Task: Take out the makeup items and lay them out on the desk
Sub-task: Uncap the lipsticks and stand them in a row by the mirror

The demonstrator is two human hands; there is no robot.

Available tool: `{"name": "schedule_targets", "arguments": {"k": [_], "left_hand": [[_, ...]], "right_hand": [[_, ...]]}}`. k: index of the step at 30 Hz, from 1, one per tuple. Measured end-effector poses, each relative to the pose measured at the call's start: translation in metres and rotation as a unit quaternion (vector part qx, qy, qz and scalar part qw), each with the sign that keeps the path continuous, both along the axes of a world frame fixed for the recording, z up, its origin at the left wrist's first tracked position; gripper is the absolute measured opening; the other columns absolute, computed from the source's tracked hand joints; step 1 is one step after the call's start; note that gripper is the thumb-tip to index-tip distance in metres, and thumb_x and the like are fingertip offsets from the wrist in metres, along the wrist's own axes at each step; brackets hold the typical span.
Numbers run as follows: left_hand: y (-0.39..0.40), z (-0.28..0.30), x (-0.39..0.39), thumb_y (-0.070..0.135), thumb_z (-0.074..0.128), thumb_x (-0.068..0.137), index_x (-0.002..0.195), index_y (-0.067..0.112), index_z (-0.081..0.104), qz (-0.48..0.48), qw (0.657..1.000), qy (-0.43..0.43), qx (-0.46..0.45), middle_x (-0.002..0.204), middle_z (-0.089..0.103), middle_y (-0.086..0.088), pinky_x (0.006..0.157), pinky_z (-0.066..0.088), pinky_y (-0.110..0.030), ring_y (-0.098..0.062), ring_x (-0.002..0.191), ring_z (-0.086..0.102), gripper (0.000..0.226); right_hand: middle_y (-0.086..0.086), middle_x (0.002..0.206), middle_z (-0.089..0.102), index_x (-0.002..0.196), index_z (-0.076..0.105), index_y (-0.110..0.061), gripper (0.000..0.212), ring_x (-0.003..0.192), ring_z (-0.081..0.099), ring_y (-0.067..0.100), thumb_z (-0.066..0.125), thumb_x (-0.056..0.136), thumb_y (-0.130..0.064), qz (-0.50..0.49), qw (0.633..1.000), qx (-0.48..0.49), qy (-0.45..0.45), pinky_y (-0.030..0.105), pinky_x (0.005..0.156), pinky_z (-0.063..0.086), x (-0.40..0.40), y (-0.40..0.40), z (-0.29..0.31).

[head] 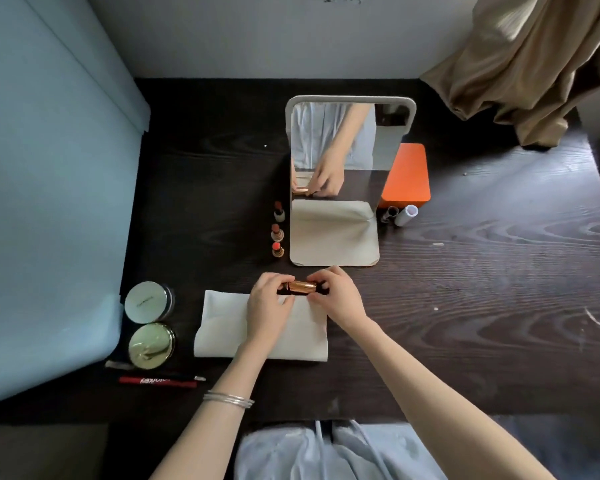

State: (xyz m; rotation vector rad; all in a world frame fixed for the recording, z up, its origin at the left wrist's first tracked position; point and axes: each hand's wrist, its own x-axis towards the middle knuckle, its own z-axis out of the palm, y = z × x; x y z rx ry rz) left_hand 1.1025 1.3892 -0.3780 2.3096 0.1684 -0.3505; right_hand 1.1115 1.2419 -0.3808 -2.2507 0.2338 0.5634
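Both hands, left hand (pixel 269 303) and right hand (pixel 338 296), pinch a copper-gold lipstick tube (pixel 302 286) by its ends, just above the white pouch (pixel 229 327) on the dark worktop (pixel 465 289). Left of the left hand lies a round compact (pixel 148 302) with faint lettering that cannot be read for certain. Nearer the person, a red pencil (pixel 158 381) carries white print, too blurred to read.

Your fingers hide both ends of the gold tube (pixel 302 286), so you can't tell if it's capped. Your left hand (pixel 270 308) covers part of the white pouch (pixel 222 327). The red pencil's (pixel 158 381) lettering is unreadable.
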Motion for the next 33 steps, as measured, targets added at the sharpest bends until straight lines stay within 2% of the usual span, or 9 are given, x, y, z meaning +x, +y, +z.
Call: {"name": "schedule_targets", "arguments": {"k": [4,10,15,18,20,22,24,26,33], "left_hand": [[-0.001,-0.005,0.006,0.01,0.072,0.076,0.106,0.021,0.066,-0.024,1.0,-0.015,0.01,0.106,0.055,0.006,0.079,0.053,-0.03,-0.014,0.098,0.055,0.032],[-0.036,0.005,0.019,0.01,0.072,0.078,0.102,0.017,0.066,-0.063,0.994,-0.037,-0.084,0.1,0.056,0.006,0.08,0.053,-0.03,-0.013,0.092,0.058,0.027],[-0.096,0.025,0.033,0.01,0.073,0.078,0.1,0.02,0.067,-0.095,0.978,-0.047,-0.177,0.101,0.06,0.001,0.079,0.053,-0.024,-0.005,0.088,0.059,0.025],[-0.132,0.036,0.038,0.008,0.073,0.077,0.104,0.022,0.064,-0.121,0.971,-0.041,-0.204,0.101,0.06,0.005,0.077,0.052,-0.02,-0.006,0.089,0.059,0.031],[-0.152,0.041,0.04,0.004,0.073,0.075,0.102,0.021,0.061,-0.111,0.966,-0.037,-0.229,0.098,0.06,0.008,0.076,0.052,-0.018,-0.005,0.09,0.06,0.034],[-0.168,0.04,0.043,0.004,0.073,0.075,0.096,0.02,0.06,-0.085,0.966,-0.031,-0.244,0.095,0.064,0.005,0.073,0.051,-0.013,-0.005,0.087,0.062,0.029],[-0.181,0.036,0.048,0.007,0.072,0.077,0.092,0.017,0.064,-0.075,0.969,-0.03,-0.234,0.093,0.067,0.002,0.073,0.048,-0.01,-0.006,0.085,0.063,0.02],[-0.192,0.03,0.052,0.009,0.07,0.08,0.092,0.016,0.068,-0.071,0.973,-0.025,-0.216,0.093,0.069,0.002,0.076,0.047,-0.011,-0.005,0.083,0.063,0.015],[-0.222,0.009,0.064,0.017,0.069,0.082,0.09,0.02,0.072,0.013,0.988,-0.022,-0.155,0.086,0.071,0.007,0.076,0.051,-0.025,-0.008,0.081,0.065,0.009]], "right_hand": [[-0.004,0.098,0.056,0.103,0.066,-0.02,0.026,0.098,0.053,0.018,0.068,0.077,-0.019,-0.007,1.0,-0.018,-0.019,0.036,0.082,0.048,-0.002,0.002,0.002],[-0.003,0.094,0.058,0.1,0.067,-0.011,0.021,0.088,0.057,0.011,0.07,0.079,-0.01,-0.101,0.992,0.004,-0.077,0.018,0.082,0.044,-0.012,-0.034,0.02],[-0.002,0.101,0.064,0.107,0.063,-0.017,0.024,0.096,0.056,0.016,0.067,0.084,-0.018,-0.106,0.989,-0.057,-0.089,0.032,0.089,0.046,-0.016,-0.083,0.036],[-0.004,0.099,0.068,0.104,0.062,-0.019,0.022,0.096,0.056,0.016,0.066,0.083,-0.018,-0.127,0.984,-0.08,-0.091,0.032,0.085,0.046,-0.015,-0.11,0.044],[-0.004,0.094,0.066,0.097,0.065,-0.016,0.018,0.092,0.058,0.013,0.068,0.08,-0.014,-0.169,0.977,-0.069,-0.11,0.028,0.082,0.047,-0.012,-0.125,0.047],[-0.004,0.09,0.062,0.092,0.067,-0.015,0.016,0.082,0.058,0.004,0.07,0.077,-0.01,-0.214,0.968,-0.042,-0.122,0.013,0.076,0.044,-0.008,-0.138,0.047],[-0.001,0.089,0.063,0.088,0.067,-0.012,0.014,0.075,0.057,-0.003,0.07,0.076,-0.005,-0.239,0.963,-0.007,-0.122,0.003,0.069,0.041,-0.001,-0.15,0.045],[-0.001,0.088,0.065,0.089,0.066,-0.01,0.014,0.075,0.058,-0.002,0.069,0.077,-0.004,-0.238,0.964,0.01,-0.118,0.0,0.068,0.041,0.006,-0.161,0.041],[-0.001,0.084,0.07,0.086,0.064,-0.011,0.014,0.082,0.065,0.01,0.066,0.077,-0.002,-0.228,0.966,0.033,-0.117,0.013,0.071,0.047,0.037,-0.188,0.025]]}}
